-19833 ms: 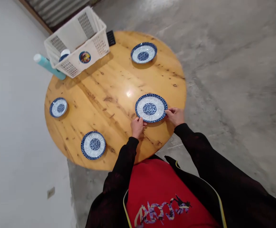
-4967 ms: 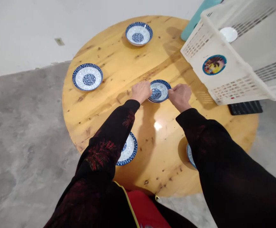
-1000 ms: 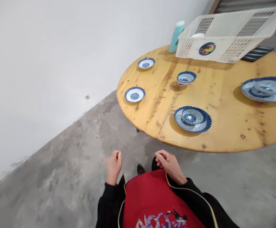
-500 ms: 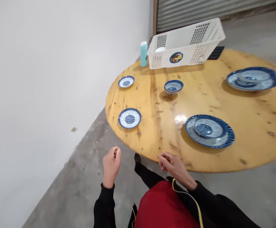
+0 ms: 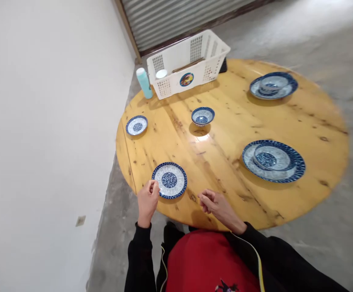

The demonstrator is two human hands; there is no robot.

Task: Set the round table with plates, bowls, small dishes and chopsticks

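My left hand [image 5: 148, 199], loosely curled with nothing visible in it, is at the lower left edge of a blue-and-white plate [image 5: 169, 180]; I cannot tell if it touches. Over the table's near edge, my right hand [image 5: 213, 204] has its fingers curled in and appears to hold nothing. To its right a bowl [image 5: 272, 157] rests on a larger blue-rimmed plate [image 5: 299, 172]. A footed bowl [image 5: 202, 116] stands alone mid-table. Farther left lies a smaller plate [image 5: 137, 125]. At the far right, another bowl [image 5: 274, 84] sits on another plate [image 5: 255, 90].
The round wooden table [image 5: 225, 138] bears a white plastic basket [image 5: 172, 90] at the back, with a white item and brown sticks inside. A turquoise bottle [image 5: 145, 83] stands beside it. A dark flat object [image 5: 223, 65] lies behind. The white wall [image 5: 42, 121] rises on the left.
My view has swung to the right and I stand closer to the table. My left hand, earlier over the floor, is now beside the near plate. Both hands remain curled.
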